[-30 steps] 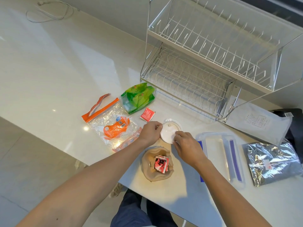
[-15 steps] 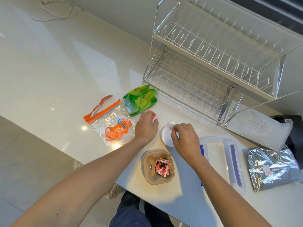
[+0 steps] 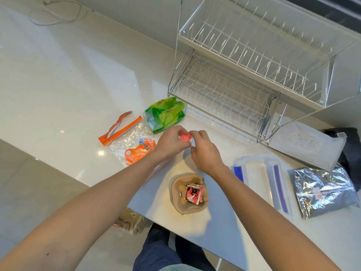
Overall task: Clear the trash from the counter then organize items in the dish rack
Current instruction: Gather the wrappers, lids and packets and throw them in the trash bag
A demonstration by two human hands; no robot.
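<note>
A small red packet [image 3: 184, 137] is pinched between my left hand [image 3: 171, 142] and my right hand [image 3: 205, 151], just above the counter and in front of the dish rack [image 3: 234, 79]. Both sets of fingertips close on it and it looks crumpled. Near the counter's front edge, below my hands, stands a brown paper bag [image 3: 175, 194] with red wrappers [image 3: 193, 192] inside. A green wrapper [image 3: 166, 114] lies left of the rack. Beside it lies a clear zip bag [image 3: 130, 142] with an orange strip and label. The white round lid is hidden under my right hand.
A clear container lid with blue clips [image 3: 259, 178] lies to the right. Beyond it lie a silver foil bag [image 3: 322, 190], a grey pouch [image 3: 308, 145] and a dark item [image 3: 351, 153]. Both rack tiers hold nothing. A thin cable [image 3: 56, 12] lies far left.
My left hand has picked the red packet up off the counter. My right hand has left the white lid and joined it on the packet. The view has shifted slightly.
</note>
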